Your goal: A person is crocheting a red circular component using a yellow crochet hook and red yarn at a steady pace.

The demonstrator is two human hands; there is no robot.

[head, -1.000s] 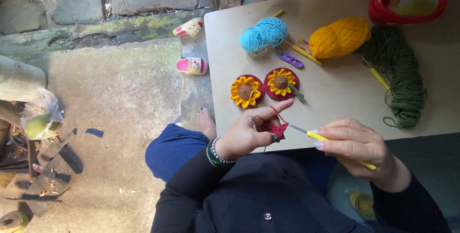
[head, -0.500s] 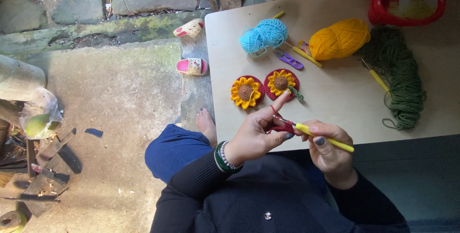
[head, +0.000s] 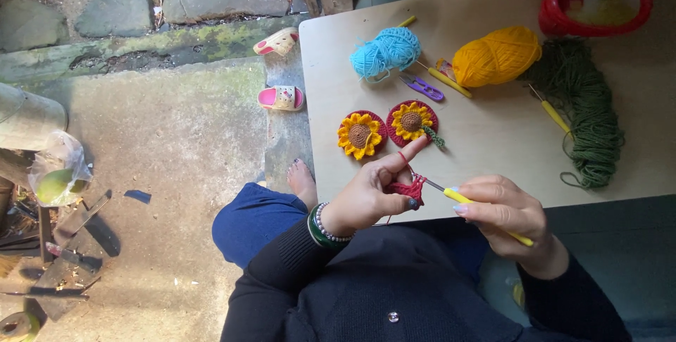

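Two crocheted sunflowers [head: 386,128] lie finished; just below them my left hand [head: 370,194] pinches a small red piece [head: 408,188], barely begun, my right hand [head: 503,210] gripping the yellow hook [head: 486,217].

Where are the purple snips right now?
In the head view, the purple snips lie on the table, between the blue yarn ball and the yellow yarn ball, above the sunflower coasters.

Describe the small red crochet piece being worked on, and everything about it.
The red crochet piece is a small, flat-looking scrap of red yarn, pinched in the left hand just above the table's near edge. A strand runs up over the raised forefinger. The metal tip of the yellow-handled hook, held in the right hand, enters its right side.
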